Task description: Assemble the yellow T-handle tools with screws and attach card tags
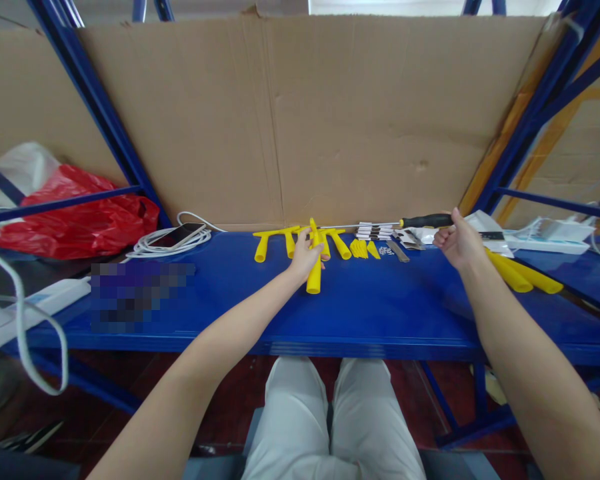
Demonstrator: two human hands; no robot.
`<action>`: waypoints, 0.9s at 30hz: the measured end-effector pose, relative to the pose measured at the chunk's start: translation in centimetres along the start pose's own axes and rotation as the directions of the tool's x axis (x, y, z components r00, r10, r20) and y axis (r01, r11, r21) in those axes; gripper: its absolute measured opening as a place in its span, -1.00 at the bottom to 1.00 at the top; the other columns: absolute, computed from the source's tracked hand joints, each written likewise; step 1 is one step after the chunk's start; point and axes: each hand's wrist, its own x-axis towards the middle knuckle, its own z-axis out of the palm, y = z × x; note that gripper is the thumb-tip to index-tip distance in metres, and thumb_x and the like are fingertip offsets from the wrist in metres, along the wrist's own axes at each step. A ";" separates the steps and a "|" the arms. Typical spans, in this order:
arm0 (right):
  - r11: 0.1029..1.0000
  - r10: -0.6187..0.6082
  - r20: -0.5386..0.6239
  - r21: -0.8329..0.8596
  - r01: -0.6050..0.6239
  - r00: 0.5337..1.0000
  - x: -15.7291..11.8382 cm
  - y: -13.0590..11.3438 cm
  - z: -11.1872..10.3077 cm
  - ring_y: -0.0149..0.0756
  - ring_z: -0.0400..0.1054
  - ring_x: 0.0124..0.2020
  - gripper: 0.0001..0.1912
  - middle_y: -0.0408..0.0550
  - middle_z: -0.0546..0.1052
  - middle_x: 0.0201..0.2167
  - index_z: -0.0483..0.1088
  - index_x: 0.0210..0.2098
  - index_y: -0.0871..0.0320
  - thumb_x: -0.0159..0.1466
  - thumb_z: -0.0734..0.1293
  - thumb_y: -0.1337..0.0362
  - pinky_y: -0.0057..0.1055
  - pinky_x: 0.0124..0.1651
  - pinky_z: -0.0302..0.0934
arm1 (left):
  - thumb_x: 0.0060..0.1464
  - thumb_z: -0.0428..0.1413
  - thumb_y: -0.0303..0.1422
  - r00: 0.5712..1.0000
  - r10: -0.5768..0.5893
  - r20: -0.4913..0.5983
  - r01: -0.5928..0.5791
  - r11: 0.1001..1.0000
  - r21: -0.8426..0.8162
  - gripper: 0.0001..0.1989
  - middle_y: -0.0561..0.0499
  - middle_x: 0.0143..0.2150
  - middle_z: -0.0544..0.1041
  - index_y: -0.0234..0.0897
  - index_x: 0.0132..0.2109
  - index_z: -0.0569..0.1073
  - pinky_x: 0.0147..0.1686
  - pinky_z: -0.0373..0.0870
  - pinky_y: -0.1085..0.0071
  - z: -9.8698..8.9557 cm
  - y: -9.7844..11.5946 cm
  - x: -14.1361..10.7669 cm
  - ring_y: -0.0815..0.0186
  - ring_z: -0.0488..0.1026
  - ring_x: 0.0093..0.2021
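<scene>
My left hand (307, 256) is wrapped round a yellow T-shaped piece (313, 279), its wide tubular end pointing toward me. Behind and beside it, more yellow pieces (261, 248) lie along the back of the blue table. My right hand (457, 241) grips the end of a screwdriver (425, 221) with a black and yellow handle; its long shaft points left over small white packs (375, 231). Yellow flat pieces (360, 249) and a small metal strip (398, 251) lie between my hands.
A blue table (380, 313) stands against a cardboard panel (355, 120). At left are a red bag (80, 213), a coiled white cable (167, 244) and a power strip (55, 300). Two yellow tubes (520, 275) and another power strip (555, 244) lie at right.
</scene>
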 end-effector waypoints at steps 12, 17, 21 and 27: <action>0.999 0.010 0.063 -0.037 -0.008 0.998 0.1 -0.1 -0.2 -0.48 0.04 -0.70 -0.62 -0.24 0.15 -0.73 0.16 -0.60 0.09 0.15 0.41 0.11 -0.48 -0.68 0.01 | 0.08 0.03 -0.53 1.000 0.014 -0.010 -0.014 1.000 -0.007 -0.46 -0.06 -0.05 0.43 -0.12 0.17 0.09 -0.69 0.31 0.60 -0.2 -0.4 0.3 0.53 0.39 -0.60; 0.997 0.072 -0.065 -0.024 -0.073 0.995 -0.5 -0.6 0.7 -0.49 0.12 -0.68 -0.68 -0.24 0.23 -0.70 0.22 -0.54 0.11 0.20 0.37 0.12 -0.54 -0.68 0.03 | 0.09 0.01 -0.54 1.000 0.017 -0.002 -0.017 1.000 -0.008 -0.46 -0.10 -0.03 0.42 -0.14 0.19 0.08 -0.70 0.32 0.56 -0.1 -0.3 0.2 0.52 0.39 -0.61; 0.994 0.103 -0.104 -0.030 -0.106 0.989 -0.9 -0.8 1.1 -0.50 0.08 -0.71 -0.71 -0.23 0.21 -0.72 0.21 -0.53 0.14 0.32 0.23 0.23 -0.54 -0.68 0.01 | 0.09 0.03 -0.53 1.000 0.011 0.010 -0.011 1.000 -0.001 -0.44 -0.08 -0.05 0.42 -0.14 0.20 0.08 -0.68 0.33 0.58 -0.1 -0.4 0.2 0.51 0.40 -0.58; 0.998 0.024 -0.094 -0.059 -0.030 0.995 -0.8 -0.4 1.0 -0.46 0.01 -0.73 -0.72 -0.26 0.11 -0.78 0.19 -0.51 0.10 0.34 0.21 0.22 -0.53 -0.67 -0.04 | 0.07 0.06 -0.51 1.000 0.027 0.002 -0.027 1.000 -0.017 -0.43 -0.06 -0.06 0.43 -0.12 0.19 0.09 -0.67 0.33 0.57 -0.1 -0.6 0.4 0.51 0.40 -0.58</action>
